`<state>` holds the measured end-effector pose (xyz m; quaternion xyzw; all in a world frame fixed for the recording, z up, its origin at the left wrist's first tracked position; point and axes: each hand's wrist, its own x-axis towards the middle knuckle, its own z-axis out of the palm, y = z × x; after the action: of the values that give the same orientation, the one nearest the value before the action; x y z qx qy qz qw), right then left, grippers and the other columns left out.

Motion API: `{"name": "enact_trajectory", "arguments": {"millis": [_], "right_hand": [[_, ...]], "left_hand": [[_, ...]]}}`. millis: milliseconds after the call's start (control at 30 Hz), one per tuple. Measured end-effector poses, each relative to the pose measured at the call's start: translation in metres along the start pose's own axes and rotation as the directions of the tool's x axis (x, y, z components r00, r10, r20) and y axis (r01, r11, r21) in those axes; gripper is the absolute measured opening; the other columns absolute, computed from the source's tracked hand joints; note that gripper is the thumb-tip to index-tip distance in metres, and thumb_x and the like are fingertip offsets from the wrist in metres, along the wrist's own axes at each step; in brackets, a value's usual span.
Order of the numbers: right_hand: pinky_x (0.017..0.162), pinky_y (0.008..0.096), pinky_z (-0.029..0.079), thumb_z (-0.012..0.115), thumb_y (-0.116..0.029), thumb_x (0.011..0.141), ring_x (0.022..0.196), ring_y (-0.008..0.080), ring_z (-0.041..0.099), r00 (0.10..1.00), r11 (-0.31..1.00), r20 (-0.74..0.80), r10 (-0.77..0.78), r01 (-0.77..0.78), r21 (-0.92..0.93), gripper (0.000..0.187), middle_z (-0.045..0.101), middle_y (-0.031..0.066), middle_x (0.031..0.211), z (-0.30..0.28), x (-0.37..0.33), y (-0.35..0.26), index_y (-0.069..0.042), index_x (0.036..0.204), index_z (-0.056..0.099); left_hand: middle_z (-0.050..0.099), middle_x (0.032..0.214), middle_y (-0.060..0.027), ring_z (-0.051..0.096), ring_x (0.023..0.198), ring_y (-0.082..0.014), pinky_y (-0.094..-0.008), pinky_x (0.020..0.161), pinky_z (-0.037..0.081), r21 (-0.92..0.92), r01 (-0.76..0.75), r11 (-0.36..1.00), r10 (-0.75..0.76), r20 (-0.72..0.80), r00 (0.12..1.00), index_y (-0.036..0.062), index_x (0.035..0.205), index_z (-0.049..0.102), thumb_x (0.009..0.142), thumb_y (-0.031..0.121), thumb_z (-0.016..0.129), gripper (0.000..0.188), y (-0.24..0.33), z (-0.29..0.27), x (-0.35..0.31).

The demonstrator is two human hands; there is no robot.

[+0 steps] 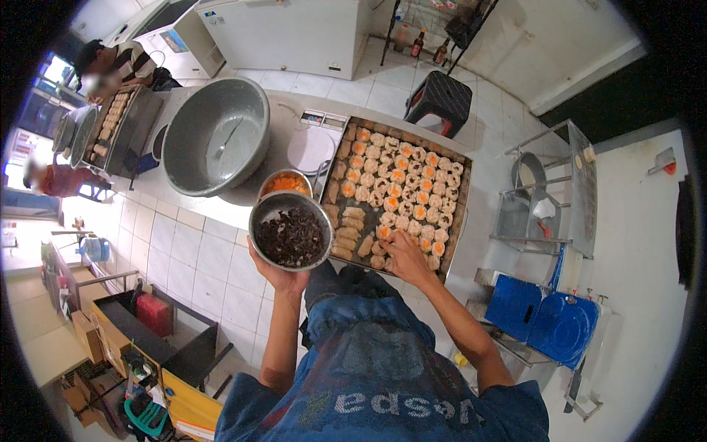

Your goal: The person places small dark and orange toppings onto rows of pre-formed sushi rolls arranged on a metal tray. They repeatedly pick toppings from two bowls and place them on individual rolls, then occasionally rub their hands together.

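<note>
Tiled floor (177, 241); curled left hand (283, 276) cups bowl (294, 199).

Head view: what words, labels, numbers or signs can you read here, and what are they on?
Blue shirt: large pale lettering, upside down; I won't copy it out.
White chest freezer: stickers, too small to read reliably.
Dark bottles: labels too small to read.

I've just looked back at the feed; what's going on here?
The person's left hand holds a metal bowl of dark chopped pieces. The right hand is at the near side of a tray of dumplings; whether it touches one is unclear. Some dumplings have orange topping, some dark; others look plain.
</note>
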<state>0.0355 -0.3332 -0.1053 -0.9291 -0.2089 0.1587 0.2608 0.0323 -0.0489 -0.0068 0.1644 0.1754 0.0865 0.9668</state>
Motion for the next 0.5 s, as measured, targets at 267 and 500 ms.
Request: {"name": "enact_trajectory", "arguments": {"millis": [267,500], "right_hand": [[0.088,0.0399,0.046,0.058,-0.004,0.083,0.108,0.0297,0.05,0.946,0.961,-0.21,0.248,-0.213,0.178,0.029,0.05,0.013,0.108,-0.016,0.018,0.011,-0.004,0.11,0.066],[0.087,0.0423,0.048,0.064,-0.01,0.084,0.108,0.0287,0.05,0.961,0.968,-0.129,0.246,-0.251,-0.028,0.018,0.051,0.0123,0.108,-0.016,0.055,0.026,-0.003,0.1,0.068]], "left_hand": [[0.051,0.137,-0.0125,0.05,0.125,-0.0332,-0.0511,0.103,0.044,0.001,-0.011,1.0,0.011,-0.037,0.999,0.0143,0.138,0.046,0.094,0.062,0.033,0.067,0.003,-0.001,-0.004],[0.051,0.137,-0.0121,0.05,0.125,-0.0329,-0.0507,0.103,0.044,0.024,0.001,1.0,0.001,-0.074,0.997,0.0152,0.138,0.047,0.095,0.061,0.033,0.065,-0.002,0.007,-0.003]]}}
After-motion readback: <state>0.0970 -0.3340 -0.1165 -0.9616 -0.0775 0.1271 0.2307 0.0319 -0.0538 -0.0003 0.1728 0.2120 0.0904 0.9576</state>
